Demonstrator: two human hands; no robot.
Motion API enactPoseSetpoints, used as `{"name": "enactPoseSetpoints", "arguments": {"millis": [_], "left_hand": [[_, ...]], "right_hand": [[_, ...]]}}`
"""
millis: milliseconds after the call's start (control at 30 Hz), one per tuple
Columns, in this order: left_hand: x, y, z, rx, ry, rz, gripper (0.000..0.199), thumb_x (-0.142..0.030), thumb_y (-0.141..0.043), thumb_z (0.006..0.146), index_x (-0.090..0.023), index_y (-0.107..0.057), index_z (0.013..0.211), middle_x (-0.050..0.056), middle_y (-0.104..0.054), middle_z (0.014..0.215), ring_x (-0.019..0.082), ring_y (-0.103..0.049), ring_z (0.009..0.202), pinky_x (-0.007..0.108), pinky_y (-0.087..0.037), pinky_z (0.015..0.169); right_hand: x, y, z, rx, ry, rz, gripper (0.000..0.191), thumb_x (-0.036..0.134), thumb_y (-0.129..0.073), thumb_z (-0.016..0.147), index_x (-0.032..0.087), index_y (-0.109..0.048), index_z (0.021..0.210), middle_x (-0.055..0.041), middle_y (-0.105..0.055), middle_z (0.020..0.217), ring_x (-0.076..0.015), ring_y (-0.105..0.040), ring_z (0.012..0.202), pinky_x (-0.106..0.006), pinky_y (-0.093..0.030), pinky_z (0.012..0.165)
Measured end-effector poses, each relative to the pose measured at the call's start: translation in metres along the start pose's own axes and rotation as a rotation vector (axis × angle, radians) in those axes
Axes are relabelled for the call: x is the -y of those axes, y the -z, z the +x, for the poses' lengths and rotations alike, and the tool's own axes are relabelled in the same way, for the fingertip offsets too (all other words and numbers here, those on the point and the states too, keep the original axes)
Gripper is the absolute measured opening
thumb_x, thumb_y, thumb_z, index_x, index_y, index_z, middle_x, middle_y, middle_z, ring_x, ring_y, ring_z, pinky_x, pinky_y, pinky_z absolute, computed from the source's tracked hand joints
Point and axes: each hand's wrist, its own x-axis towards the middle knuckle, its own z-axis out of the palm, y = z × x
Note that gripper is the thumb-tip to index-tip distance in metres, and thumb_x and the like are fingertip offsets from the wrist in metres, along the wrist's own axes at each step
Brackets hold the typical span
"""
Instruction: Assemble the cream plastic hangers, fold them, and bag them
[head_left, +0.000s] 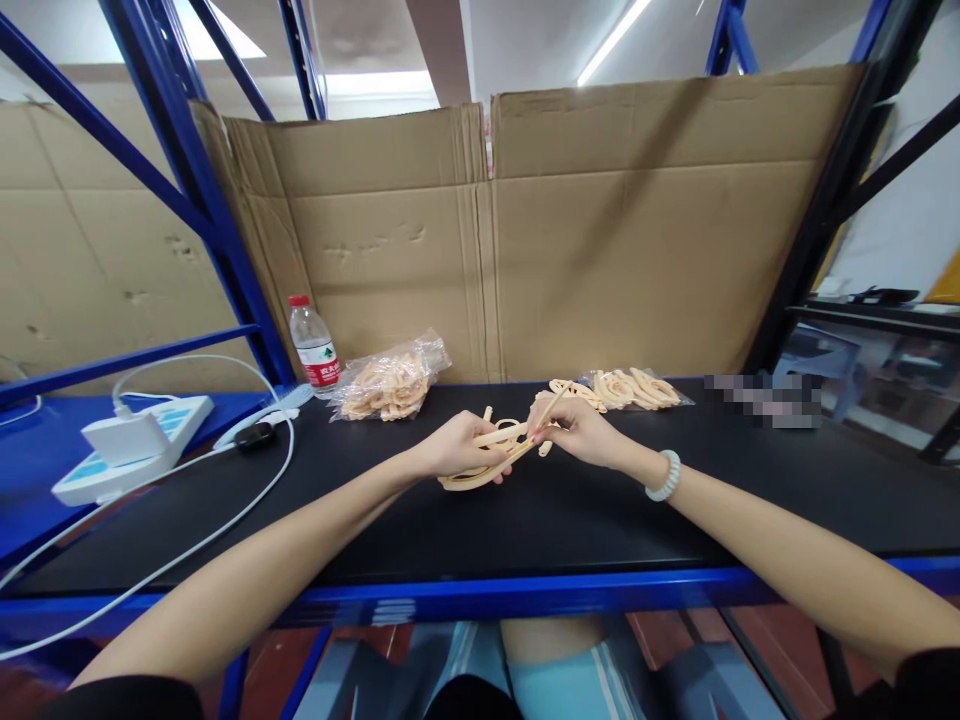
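Note:
Near the middle of the black table surface, my left hand is closed around a bundle of pale beige flat bands, which loop out below and beyond the fingers. My right hand pinches part of the same bands just to the right, with one end sticking up past the fingertips. Behind my right hand lie more coiled beige bands, beside a clear bag of coiled bands. Another clear bag full of bands sits at the back left.
A water bottle with a red cap stands at the back left. A white power strip, white cables and a small black object lie at the left. Cardboard panels and blue rack posts enclose the back.

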Motion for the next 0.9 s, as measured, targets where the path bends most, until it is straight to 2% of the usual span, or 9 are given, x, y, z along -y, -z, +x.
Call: {"name": "enactPoseSetpoints", "arguments": {"millis": [233, 500, 767, 900], "left_hand": [[0.0018, 0.0012, 0.0006, 0.003, -0.005, 0.058, 0.020, -0.025, -0.057, 0.079, -0.011, -0.071, 0.080, 0.007, -0.075, 0.076, 0.017, -0.071, 0.068, 0.020, -0.052, 0.061], [0.0013, 0.0021, -0.0003, 0.028, -0.003, 0.019, 0.018, -0.025, -0.059, 0.079, -0.012, -0.071, 0.082, 0.007, -0.075, 0.078, 0.016, -0.071, 0.067, 0.020, -0.052, 0.060], [0.0004, 0.0029, -0.0014, 0.061, -0.014, -0.101, 0.015, -0.026, -0.062, 0.078, -0.012, -0.070, 0.079, 0.006, -0.075, 0.077, 0.015, -0.069, 0.062, 0.021, -0.051, 0.058], [-0.0028, 0.0041, -0.0032, 0.044, 0.009, -0.156, 0.020, -0.030, -0.066, 0.077, -0.011, -0.069, 0.083, 0.008, -0.074, 0.079, 0.016, -0.069, 0.063, 0.021, -0.050, 0.057]], "right_hand": [[0.0046, -0.0024, 0.0010, -0.040, 0.184, -0.082, 0.017, 0.009, -0.060, 0.082, 0.020, -0.065, 0.069, -0.0036, -0.064, 0.076, -0.0188, -0.054, 0.081, -0.035, -0.046, 0.074], [0.0046, -0.0022, 0.0011, -0.024, 0.199, -0.058, 0.020, 0.008, -0.056, 0.083, 0.020, -0.062, 0.067, -0.0033, -0.061, 0.073, -0.0188, -0.054, 0.080, -0.035, -0.046, 0.073], [0.0038, -0.0052, 0.0006, -0.028, 0.033, 0.114, 0.014, 0.018, -0.062, 0.081, 0.019, -0.063, 0.067, -0.0014, -0.057, 0.072, -0.0161, -0.054, 0.071, -0.032, -0.044, 0.067], [-0.0049, -0.0050, 0.0011, -0.042, -0.143, 0.248, 0.017, 0.030, -0.068, 0.077, 0.018, -0.062, 0.068, -0.0013, -0.057, 0.071, -0.0149, -0.054, 0.067, -0.029, -0.044, 0.062]]}}
